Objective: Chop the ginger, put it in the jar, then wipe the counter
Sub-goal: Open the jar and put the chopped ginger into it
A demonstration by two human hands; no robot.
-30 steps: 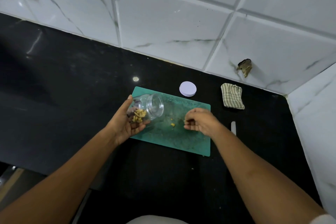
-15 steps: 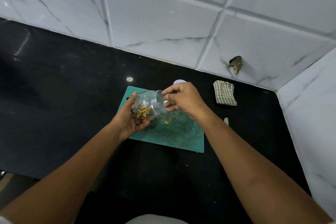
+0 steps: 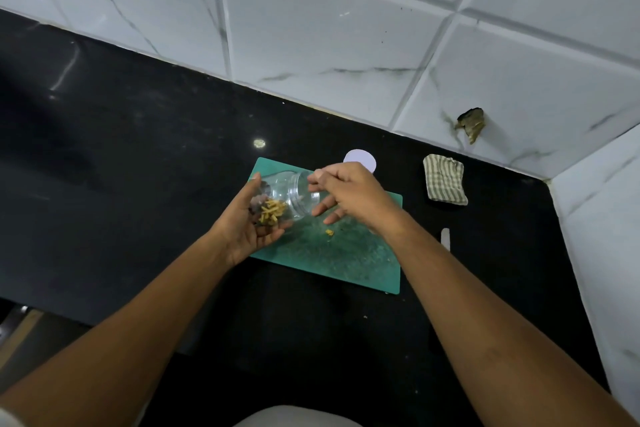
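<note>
- The left hand [image 3: 249,222] grips a clear jar [image 3: 298,192], fingers curled under it. The jar is tilted, with its mouth to the right, over the left part of a green cutting board [image 3: 346,263].
- Chopped ginger [image 3: 272,212] lies inside the jar, against the palm side.
- The right hand [image 3: 353,194] is at the jar's mouth, thumb and forefinger pinched together and the other fingers loosely extended. I cannot tell whether it holds a piece.
- One ginger bit [image 3: 329,232] lies on the board.
- On the black desk [image 3: 104,166], a white lid [image 3: 362,157] sits just beyond the board. A striped cloth [image 3: 445,178] lies further right.
</note>
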